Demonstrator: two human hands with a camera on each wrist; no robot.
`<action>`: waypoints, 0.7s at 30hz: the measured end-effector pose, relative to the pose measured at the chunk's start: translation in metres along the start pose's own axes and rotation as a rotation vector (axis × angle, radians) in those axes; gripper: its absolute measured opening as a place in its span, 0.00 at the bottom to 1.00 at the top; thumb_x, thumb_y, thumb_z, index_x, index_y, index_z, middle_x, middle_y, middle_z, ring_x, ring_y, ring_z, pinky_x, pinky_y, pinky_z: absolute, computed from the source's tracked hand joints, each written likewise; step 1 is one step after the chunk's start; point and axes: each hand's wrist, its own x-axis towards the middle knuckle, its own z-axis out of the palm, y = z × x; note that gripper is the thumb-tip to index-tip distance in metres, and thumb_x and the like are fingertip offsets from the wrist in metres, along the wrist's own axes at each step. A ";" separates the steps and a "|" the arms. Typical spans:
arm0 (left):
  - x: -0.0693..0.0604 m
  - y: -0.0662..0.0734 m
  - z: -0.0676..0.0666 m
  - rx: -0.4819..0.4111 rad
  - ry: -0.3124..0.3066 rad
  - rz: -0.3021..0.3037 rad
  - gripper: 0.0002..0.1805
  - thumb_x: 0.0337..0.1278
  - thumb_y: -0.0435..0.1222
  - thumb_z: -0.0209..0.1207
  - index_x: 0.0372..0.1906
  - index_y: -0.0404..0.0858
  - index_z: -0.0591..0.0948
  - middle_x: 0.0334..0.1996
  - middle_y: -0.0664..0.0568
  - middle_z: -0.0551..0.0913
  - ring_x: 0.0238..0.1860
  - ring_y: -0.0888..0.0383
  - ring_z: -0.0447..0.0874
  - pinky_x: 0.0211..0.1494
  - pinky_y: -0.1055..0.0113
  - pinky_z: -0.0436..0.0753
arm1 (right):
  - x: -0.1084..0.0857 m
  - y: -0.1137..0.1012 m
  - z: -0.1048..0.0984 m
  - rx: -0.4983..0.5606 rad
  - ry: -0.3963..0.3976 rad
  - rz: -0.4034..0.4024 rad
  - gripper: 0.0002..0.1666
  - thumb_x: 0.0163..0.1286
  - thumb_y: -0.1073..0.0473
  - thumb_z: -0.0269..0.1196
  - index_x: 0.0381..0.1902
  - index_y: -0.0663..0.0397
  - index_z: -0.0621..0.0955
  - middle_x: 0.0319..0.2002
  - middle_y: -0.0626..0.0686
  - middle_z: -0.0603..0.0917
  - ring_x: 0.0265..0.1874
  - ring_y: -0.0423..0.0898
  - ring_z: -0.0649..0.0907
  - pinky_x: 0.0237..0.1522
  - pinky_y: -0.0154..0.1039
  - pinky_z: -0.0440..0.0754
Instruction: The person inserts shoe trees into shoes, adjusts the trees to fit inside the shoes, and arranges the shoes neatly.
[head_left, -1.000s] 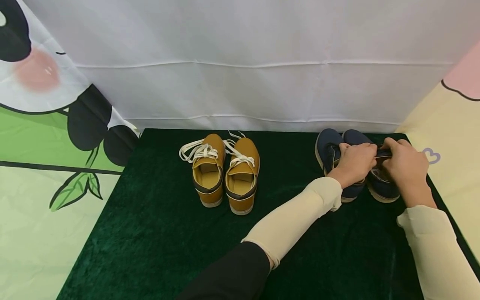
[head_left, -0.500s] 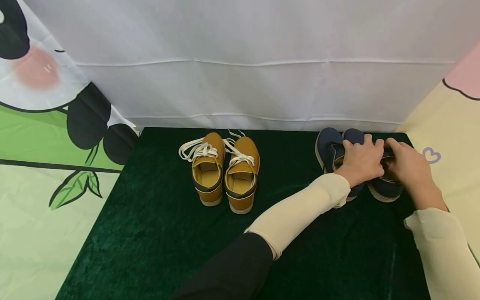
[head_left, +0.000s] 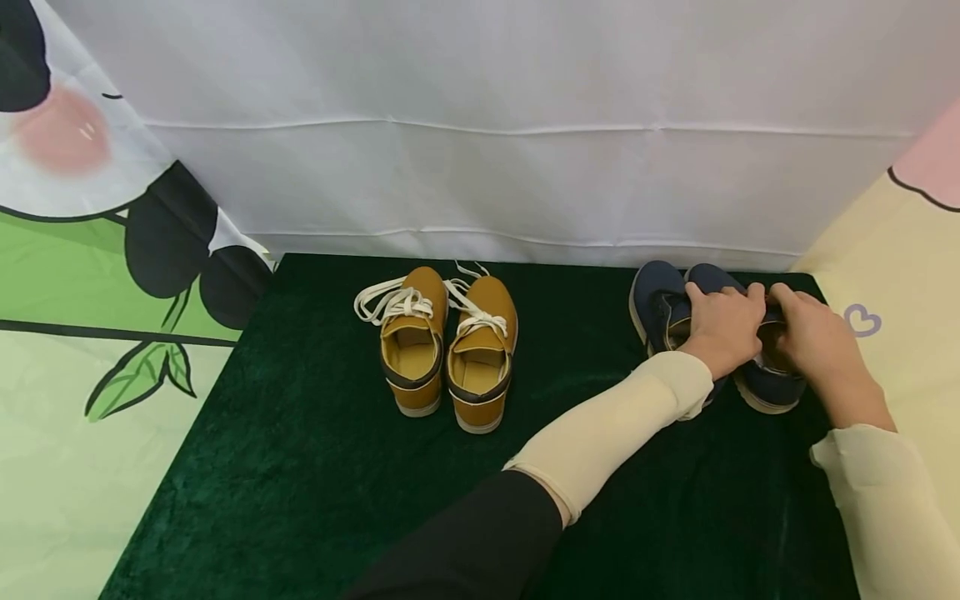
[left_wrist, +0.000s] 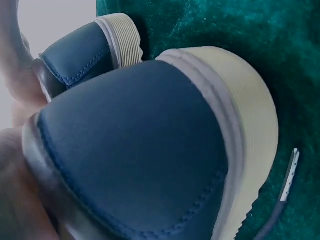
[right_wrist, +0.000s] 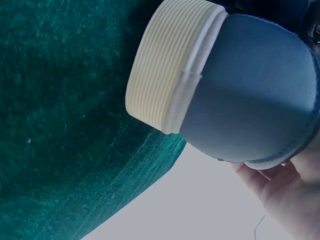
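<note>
A pair of navy shoes stands at the right back of the green cloth, toes toward the white backdrop. My left hand (head_left: 726, 327) reaches across the left navy shoe (head_left: 656, 292), its fingers bent over the tongue area of the right navy shoe (head_left: 772, 387). From the other side, my right hand (head_left: 821, 337) grips the right shoe around its opening. The fingertips of both hands come close together there, and what exactly they pinch is hidden. Heels and pale ribbed soles fill both wrist views. A dark lace (left_wrist: 289, 182) with a clear tip lies on the cloth.
A pair of tan shoes (head_left: 480, 350) with loose white laces stands left of the navy pair. Dark green cloth (head_left: 300, 483) covers the surface. White fabric (head_left: 450, 183) rises behind it, and printed panels (head_left: 900, 275) stand at both sides.
My left hand has shifted slightly right and its fingers have rearranged over the right navy shoe. My right hand has moved slightly right, still at that shoe. The tan shoes have stayed put.
</note>
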 end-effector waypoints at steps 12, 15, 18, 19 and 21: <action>0.006 0.006 0.000 0.042 -0.019 -0.016 0.31 0.65 0.67 0.58 0.66 0.62 0.66 0.58 0.69 0.78 0.54 0.68 0.84 0.81 0.47 0.60 | 0.000 0.002 -0.001 0.010 0.024 -0.002 0.18 0.60 0.76 0.61 0.47 0.63 0.72 0.36 0.70 0.77 0.31 0.63 0.77 0.37 0.68 0.78; 0.007 0.007 0.001 0.058 -0.017 -0.009 0.30 0.64 0.68 0.58 0.65 0.62 0.67 0.56 0.69 0.78 0.54 0.69 0.83 0.81 0.47 0.58 | 0.000 0.001 -0.001 0.016 0.029 0.014 0.17 0.61 0.76 0.61 0.48 0.64 0.72 0.37 0.72 0.77 0.31 0.65 0.77 0.36 0.68 0.77; 0.008 0.007 0.003 0.069 -0.018 -0.006 0.30 0.64 0.68 0.58 0.64 0.62 0.67 0.56 0.69 0.77 0.54 0.69 0.83 0.81 0.47 0.57 | 0.000 0.000 0.000 0.020 0.026 0.039 0.16 0.62 0.75 0.61 0.48 0.66 0.73 0.38 0.74 0.78 0.32 0.66 0.77 0.37 0.68 0.77; 0.009 0.007 0.004 0.071 -0.018 -0.006 0.30 0.65 0.68 0.58 0.64 0.62 0.67 0.56 0.69 0.77 0.54 0.69 0.83 0.81 0.47 0.57 | 0.001 0.000 0.000 0.023 0.023 0.048 0.16 0.63 0.74 0.61 0.48 0.66 0.73 0.39 0.74 0.78 0.33 0.67 0.77 0.37 0.68 0.76; 0.010 0.007 0.005 0.070 -0.018 -0.010 0.29 0.65 0.68 0.57 0.63 0.62 0.67 0.55 0.69 0.77 0.54 0.69 0.83 0.81 0.47 0.57 | 0.001 0.000 0.001 0.027 0.020 0.064 0.15 0.64 0.73 0.62 0.48 0.66 0.73 0.40 0.75 0.79 0.34 0.67 0.78 0.38 0.68 0.76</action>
